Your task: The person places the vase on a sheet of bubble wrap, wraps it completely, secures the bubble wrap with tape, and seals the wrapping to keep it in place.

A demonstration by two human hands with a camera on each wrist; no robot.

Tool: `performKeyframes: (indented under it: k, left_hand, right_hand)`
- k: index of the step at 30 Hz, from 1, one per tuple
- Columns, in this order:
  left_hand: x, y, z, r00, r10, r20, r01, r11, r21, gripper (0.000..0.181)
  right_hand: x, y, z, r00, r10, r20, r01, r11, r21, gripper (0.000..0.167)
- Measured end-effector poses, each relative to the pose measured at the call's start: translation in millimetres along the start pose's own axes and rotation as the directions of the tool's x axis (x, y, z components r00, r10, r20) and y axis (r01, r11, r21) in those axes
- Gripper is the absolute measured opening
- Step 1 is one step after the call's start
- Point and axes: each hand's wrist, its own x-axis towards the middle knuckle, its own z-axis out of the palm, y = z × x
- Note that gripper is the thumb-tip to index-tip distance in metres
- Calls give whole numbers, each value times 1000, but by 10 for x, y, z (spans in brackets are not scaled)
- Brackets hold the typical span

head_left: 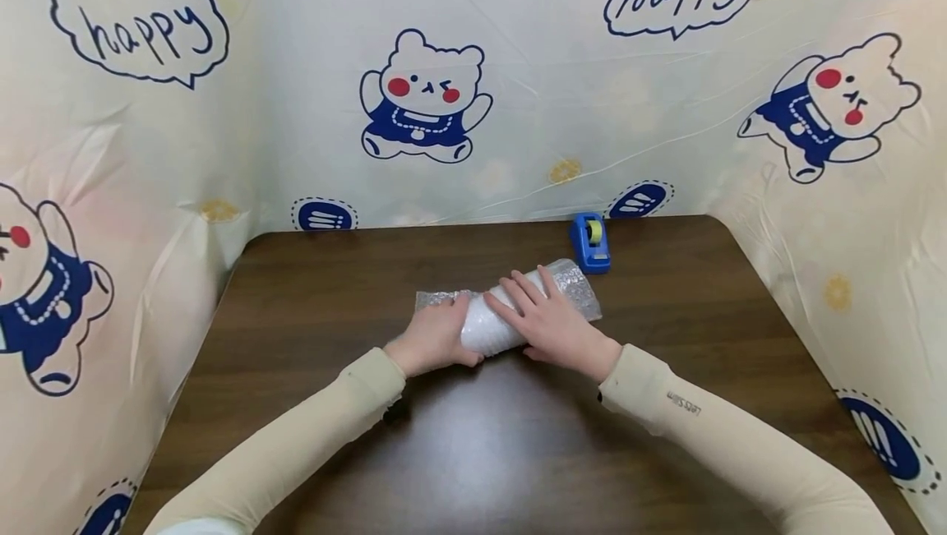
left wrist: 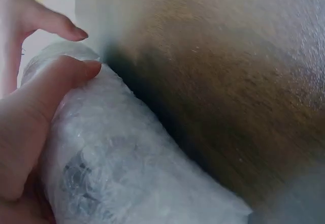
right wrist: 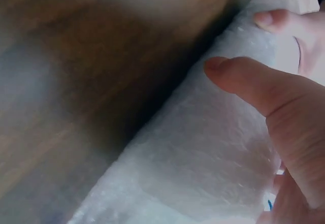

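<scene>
Head view is showing a white cylindrical bundle of bubble wrap [head_left: 488, 329] lying diagonally on the dark brown wood-grain desk [head_left: 481, 453]. The left hand [head_left: 436, 334] is gripping its left part, while the right hand [head_left: 551, 323] is clasping its right part with spread fingers, both thumbs bracing the near side. Rolling or holding the wrap snug is seemingly the step underway; the next move is probably calling for even pressure, keeping the layers from loosening. Flat, crinkled clear ends [head_left: 580, 288] are sticking out beyond both hands and may be getting in the way. Just past the right end, a blue plastic tape dispenser [head_left: 591, 244] is standing before a pale bear-printed cloth [head_left: 533, 108]; nothing is visibly blocking it, though both hands are occupied.
</scene>
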Motion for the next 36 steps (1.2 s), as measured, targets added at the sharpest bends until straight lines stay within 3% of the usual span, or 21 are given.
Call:
performKeyframes:
  k: [3,11,15,20,24,28,32,36]
  left_hand:
    - [-8,7,-17,998,-20,55,22,999,-47,85]
    - [-54,64,-56,991,-16,133,30,995,-100,88]
    - [-87,94,-59,988,-20,156,41,990,-138,94]
    - [-128,94,-26,995,-43,92,56,989,-140,100]
    - [-146,82,-4,998,-45,43,51,987,-151,91]
    - [-151,96,-3,998,0,-56,1,1000,6,82]
    - [-169,165,4,976,88,-200,-43,975,219,82]
    - [-208,284,28,930,173,-325,-38,924,380,77]
  right_hand:
    - [-31,-31,-1,1000,-25,-6,25,1000,-10,109]
    - [-95,-40,23,998,-23,-63,23,1000,-6,113]
    - [-91,-39,59,998,-17,-53,17,1000,-3,114]
    - [-55,-36,84,998,-12,-66,12,1000,3,109]
    - [-7,-16,70,998,-2,-62,4,999,40,107]
    - [57,21,55,999,8,-40,-5,997,76,104]
    - [101,59,51,1000,22,-10,-21,995,101,102]
    - [138,93,40,999,32,29,-36,989,143,102]
